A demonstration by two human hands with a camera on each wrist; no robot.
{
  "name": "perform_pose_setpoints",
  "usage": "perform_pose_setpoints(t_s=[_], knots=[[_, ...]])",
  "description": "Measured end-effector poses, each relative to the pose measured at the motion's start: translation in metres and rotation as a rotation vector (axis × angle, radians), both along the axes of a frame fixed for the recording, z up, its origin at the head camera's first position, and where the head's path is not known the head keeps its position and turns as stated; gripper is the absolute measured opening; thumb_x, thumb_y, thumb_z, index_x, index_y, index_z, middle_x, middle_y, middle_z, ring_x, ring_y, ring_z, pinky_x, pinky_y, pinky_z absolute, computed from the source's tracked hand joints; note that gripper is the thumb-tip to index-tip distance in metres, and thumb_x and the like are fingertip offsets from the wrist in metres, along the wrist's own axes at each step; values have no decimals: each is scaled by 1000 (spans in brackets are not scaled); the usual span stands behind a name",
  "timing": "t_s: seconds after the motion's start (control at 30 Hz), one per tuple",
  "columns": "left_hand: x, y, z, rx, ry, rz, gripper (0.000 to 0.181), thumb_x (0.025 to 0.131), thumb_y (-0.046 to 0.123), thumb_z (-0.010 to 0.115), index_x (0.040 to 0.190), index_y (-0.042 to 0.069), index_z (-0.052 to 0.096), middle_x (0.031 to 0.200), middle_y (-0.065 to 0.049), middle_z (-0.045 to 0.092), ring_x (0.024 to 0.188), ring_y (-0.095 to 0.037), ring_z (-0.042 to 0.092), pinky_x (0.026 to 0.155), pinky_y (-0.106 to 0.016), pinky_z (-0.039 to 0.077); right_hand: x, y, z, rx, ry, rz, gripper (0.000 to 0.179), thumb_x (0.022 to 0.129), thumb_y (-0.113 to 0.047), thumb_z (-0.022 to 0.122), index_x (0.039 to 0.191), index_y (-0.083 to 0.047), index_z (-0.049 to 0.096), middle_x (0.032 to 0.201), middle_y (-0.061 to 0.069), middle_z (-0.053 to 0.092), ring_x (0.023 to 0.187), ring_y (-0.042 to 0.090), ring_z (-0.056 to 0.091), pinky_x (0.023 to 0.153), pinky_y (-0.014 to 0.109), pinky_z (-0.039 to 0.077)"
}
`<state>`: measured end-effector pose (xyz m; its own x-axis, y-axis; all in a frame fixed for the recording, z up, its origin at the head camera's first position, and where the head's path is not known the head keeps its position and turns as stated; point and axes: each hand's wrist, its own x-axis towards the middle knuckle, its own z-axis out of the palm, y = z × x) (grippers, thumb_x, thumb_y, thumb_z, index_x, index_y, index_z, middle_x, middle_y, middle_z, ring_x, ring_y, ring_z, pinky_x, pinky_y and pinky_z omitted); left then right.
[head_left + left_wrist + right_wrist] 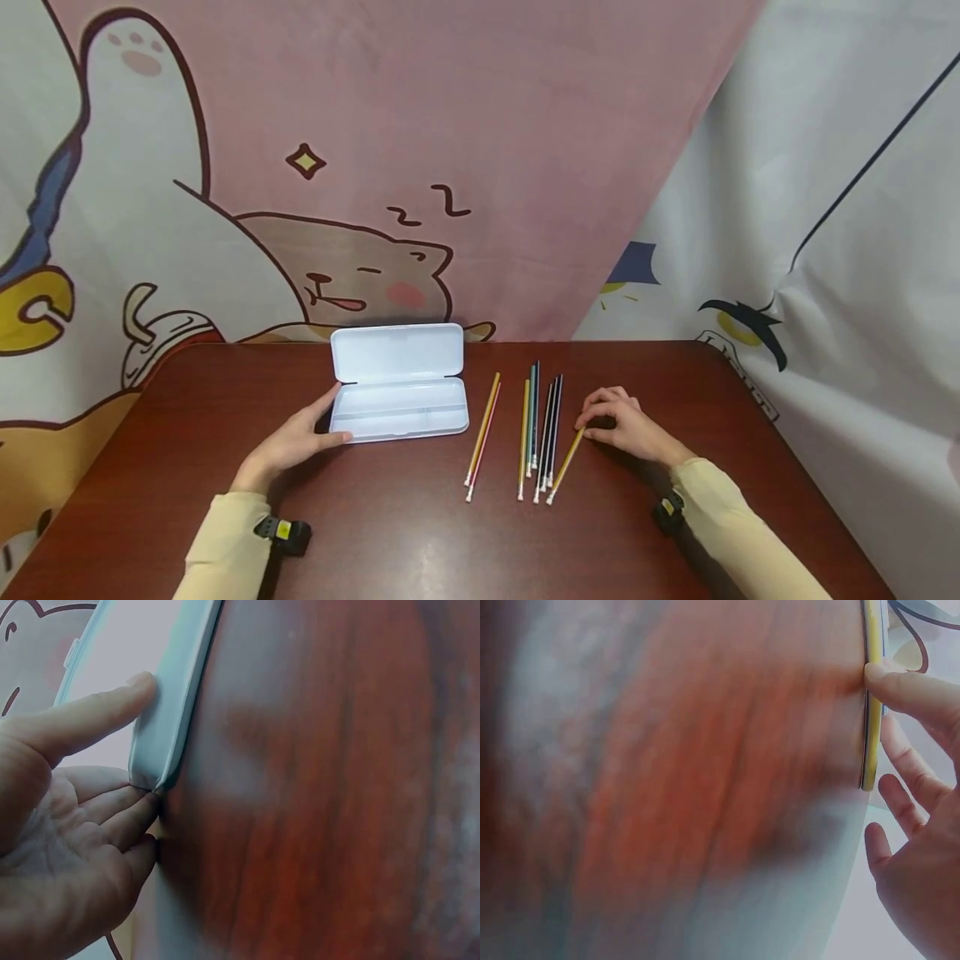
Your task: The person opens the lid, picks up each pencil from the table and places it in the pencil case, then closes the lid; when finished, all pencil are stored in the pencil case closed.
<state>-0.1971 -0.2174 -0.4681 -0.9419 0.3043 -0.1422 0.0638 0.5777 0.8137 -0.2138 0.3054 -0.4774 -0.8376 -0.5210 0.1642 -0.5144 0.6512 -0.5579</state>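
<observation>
Right hand [618, 425] pinched a yellow pencil [567, 465] by its far end, eraser just beside the dark pencils [545, 429]; a sideways sweep could've scattered them. Left hand [300, 437] gripped the open white case [397, 396] at its left end, on the table [420, 542]; uneven pull could've skewed it.

Head: high, facing the desk's far edge [525, 344]
Left wrist: close; shares case [180, 697] with head
Right wrist: close; shares yellow pencil [874, 742] with head

Right hand [922, 855], thumb on a yellow pencil [871, 742], reddish-brown tabletop [690, 772] alongside
</observation>
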Motion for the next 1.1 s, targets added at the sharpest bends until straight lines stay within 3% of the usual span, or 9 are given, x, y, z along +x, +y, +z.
perform_pose_setpoints(t_s=[0.13, 0.37, 0.67, 0.77, 0.93, 1.1], knots=[[1, 2, 3, -45, 13, -8, 93, 85, 29, 73, 152, -3, 15, 153, -32, 16, 139, -49, 15, 107, -66, 15, 1, -1, 1, 0, 22, 20, 18, 79, -6, 78, 89, -20, 75, 104, 2, 58, 105, 25, 42, 83, 50, 24], [1, 3, 3, -66, 36, -13, 93, 85, 29, 73, 151, -5, 17, 152, -32, 17, 139, -49, 16, 107, -65, 16, 2, -5, 1, -6, 38, 47, 17, 80, -8, 78, 90, -22, 74, 101, -7, 59, 103, 20, 45, 84, 50, 26], [2, 2, 3, -53, 28, -13, 92, 86, 29, 73, 151, -5, 16, 153, -32, 16, 140, -49, 15, 108, -65, 15, 4, -11, 1, -100, 13, 93, 16, 82, -10, 77, 93, -21, 75, 98, -10, 62, 99, 16, 47, 83, 48, 26], [3, 2, 3, -53, 24, -13, 93, 86, 30, 73, 151, -4, 16, 153, -32, 15, 140, -49, 14, 108, -65, 14, 4, -14, 1, -129, 15, 100, 15, 82, -9, 77, 93, -20, 76, 95, -10, 64, 96, 14, 49, 83, 43, 32], [3, 1, 1, -59, 26, -16, 93, 86, 31, 73, 152, -3, 15, 153, -32, 15, 139, -49, 14, 108, -65, 15, 7, -22, 4, -194, 17, 80, 15, 81, -4, 77, 94, -11, 76, 92, -1, 67, 90, 19, 51, 76, 38, 40], [1, -1, -1, -65, 39, -12, 93, 86, 32, 73, 151, -4, 17, 153, -32, 17, 139, -49, 16, 108, -65, 16, 17, -41, 24, -253, -30, 65, 13, 82, 1, 74, 95, 0, 74, 91, 10, 67, 87, 26, 52, 73, 37, 42]])
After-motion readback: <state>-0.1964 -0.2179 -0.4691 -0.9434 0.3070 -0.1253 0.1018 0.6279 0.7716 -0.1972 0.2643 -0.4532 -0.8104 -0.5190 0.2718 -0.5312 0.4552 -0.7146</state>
